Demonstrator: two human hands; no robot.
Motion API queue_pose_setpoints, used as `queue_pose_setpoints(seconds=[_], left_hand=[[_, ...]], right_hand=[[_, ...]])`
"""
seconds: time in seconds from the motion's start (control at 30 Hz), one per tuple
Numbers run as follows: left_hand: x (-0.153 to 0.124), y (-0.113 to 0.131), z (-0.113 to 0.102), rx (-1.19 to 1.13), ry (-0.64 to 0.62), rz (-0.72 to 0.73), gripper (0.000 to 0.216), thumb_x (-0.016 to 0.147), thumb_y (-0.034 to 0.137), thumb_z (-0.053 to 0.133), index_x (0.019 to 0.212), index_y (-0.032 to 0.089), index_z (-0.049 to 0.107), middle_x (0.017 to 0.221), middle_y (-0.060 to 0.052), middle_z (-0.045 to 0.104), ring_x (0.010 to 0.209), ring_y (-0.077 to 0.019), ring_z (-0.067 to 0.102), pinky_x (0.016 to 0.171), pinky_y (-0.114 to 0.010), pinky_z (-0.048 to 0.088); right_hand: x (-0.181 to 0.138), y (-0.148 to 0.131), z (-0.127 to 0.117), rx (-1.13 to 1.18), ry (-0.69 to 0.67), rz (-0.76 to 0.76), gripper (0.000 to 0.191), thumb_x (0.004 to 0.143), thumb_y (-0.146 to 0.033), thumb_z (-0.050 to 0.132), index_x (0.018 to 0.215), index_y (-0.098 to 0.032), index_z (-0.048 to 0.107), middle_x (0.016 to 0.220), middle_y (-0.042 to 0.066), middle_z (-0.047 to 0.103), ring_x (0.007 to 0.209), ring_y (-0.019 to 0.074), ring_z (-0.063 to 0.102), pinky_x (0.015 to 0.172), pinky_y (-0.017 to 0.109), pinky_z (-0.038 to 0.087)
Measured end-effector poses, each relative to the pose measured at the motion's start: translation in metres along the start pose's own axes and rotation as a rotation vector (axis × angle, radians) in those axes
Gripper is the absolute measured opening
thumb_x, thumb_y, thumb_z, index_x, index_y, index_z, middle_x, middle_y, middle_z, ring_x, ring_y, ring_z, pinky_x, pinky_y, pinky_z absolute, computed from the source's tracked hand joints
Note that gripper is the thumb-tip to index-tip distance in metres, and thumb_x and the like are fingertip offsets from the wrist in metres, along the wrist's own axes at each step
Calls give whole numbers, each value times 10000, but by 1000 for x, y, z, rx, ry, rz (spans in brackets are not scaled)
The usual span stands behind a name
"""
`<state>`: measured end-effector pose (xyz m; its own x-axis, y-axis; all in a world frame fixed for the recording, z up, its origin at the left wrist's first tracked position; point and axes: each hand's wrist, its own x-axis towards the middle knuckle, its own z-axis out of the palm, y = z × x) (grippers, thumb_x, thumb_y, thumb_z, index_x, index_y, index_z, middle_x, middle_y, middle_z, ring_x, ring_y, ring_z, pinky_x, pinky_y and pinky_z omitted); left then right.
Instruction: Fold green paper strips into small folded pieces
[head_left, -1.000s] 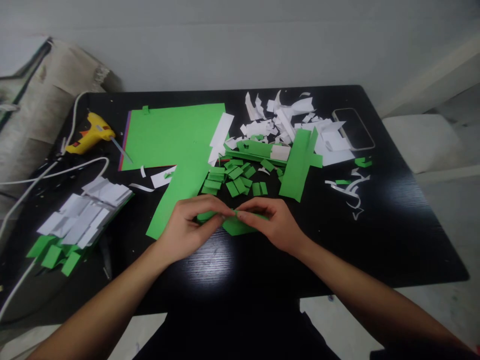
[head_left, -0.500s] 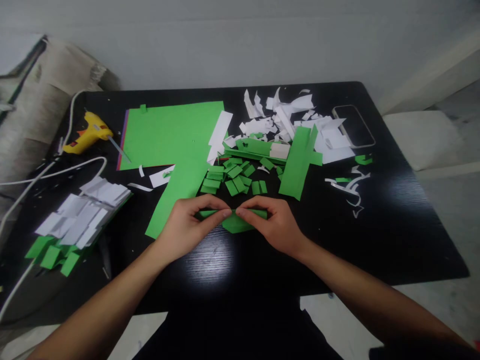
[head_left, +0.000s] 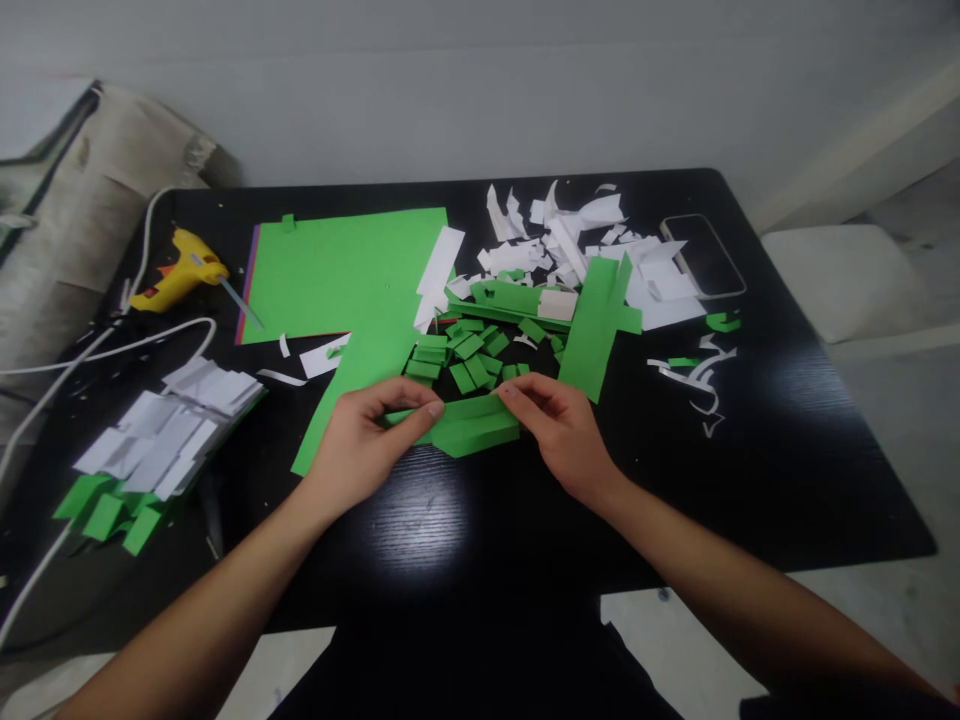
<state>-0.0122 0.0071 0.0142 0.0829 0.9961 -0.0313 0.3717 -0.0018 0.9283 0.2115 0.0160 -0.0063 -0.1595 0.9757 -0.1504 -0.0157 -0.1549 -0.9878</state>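
Note:
Between my two hands is a folded strip of green paper [head_left: 476, 428], held just above the front part of the black table. My left hand [head_left: 379, 435] pinches its left end between thumb and fingers. At the strip's upper right corner, the thumb and fingertips of my right hand [head_left: 559, 430] close on the paper. Just beyond the strip lies a heap of small folded green paper pieces [head_left: 471, 372]. A larger green paper strip [head_left: 596, 325] rests beyond my right hand, and green sheets [head_left: 345, 270] spread out beyond my left.
A yellow glue gun [head_left: 180, 272] with its white cord lies at the left. Nearer stands a layered white and green paper piece [head_left: 169, 430]. White paper scraps [head_left: 517, 255] cover the back, beside a phone [head_left: 709, 258]. Curled trimmings [head_left: 701, 375] lie at the right.
My hands have moved apart along the green strip, the right one rightward and the left one slightly leftward. More of the strip's folded face now shows between them.

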Motion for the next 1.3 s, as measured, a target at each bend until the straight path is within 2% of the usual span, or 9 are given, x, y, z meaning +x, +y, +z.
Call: queue_pose_setpoints(seconds=[0.17,0.33,0.47,0.63,0.73,0.83,0.93,1.13,1.3], left_hand=[[2,-1,0,-51,0,-48,153,853,350,781,823,200,771,777,-23,760,699,-163,689,653,-276,569],[3,1,0,-213,-20,-173,178,830,352,812,816,181,765,721,-8,719,542,-117,630,482,-220,546],[1,1,2,-323,-49,-225,176,867,338,796,856,171,743,630,9,690,473,-117,637,416,-197,528],[0,0,5,-417,-119,-252,218,880,320,801,1006,168,708,633,27,663,454,-123,650,372,-186,531],[0,-1,3,-518,-127,-225,321,857,278,829,1116,203,654,783,16,705,553,-142,715,432,-200,590],[0,-2,2,-628,-85,-159,387,827,198,850,1143,222,628,1010,-15,735,730,-148,778,649,-232,677],[-3,-3,2,-656,-105,-115,426,820,134,844,1168,234,620,1028,-9,724,844,-165,800,785,-243,676],[-7,-4,12,-590,-187,-1,385,856,90,793,1177,256,662,1016,-15,760,968,-152,782,837,-207,637],[-9,-8,16,-288,-48,161,219,867,98,772,1037,234,757,916,1,770,820,-106,748,766,-184,615]], right_hand=[[-7,-1,1,-30,-168,-125,335,891,-278,780,1212,-298,686,910,0,730,785,168,685,720,309,573],[-7,2,-1,-155,-269,-244,216,793,-230,879,989,-268,794,939,14,741,880,189,706,811,336,591],[-5,5,0,-25,-261,-174,223,774,-237,900,979,-270,819,954,15,770,915,197,747,827,328,623],[-5,5,2,-141,-252,-254,252,764,-206,916,989,-290,840,932,-13,828,853,169,773,844,291,619],[-5,5,1,-162,-191,-275,252,758,-208,920,979,-305,846,913,-20,833,837,176,779,809,289,622],[-5,5,0,-158,-111,-272,243,766,-226,916,981,-317,849,926,-16,836,870,193,786,807,301,628],[-5,5,-1,-155,-37,-279,248,771,-229,913,992,-323,849,961,-13,840,905,201,790,849,314,627],[-5,4,0,-156,11,-304,299,776,-192,907,1025,-343,841,1003,-29,840,934,184,791,889,298,624],[-6,5,2,-154,-68,-347,350,761,-174,917,1050,-353,835,992,-34,841,905,183,797,856,291,638]])
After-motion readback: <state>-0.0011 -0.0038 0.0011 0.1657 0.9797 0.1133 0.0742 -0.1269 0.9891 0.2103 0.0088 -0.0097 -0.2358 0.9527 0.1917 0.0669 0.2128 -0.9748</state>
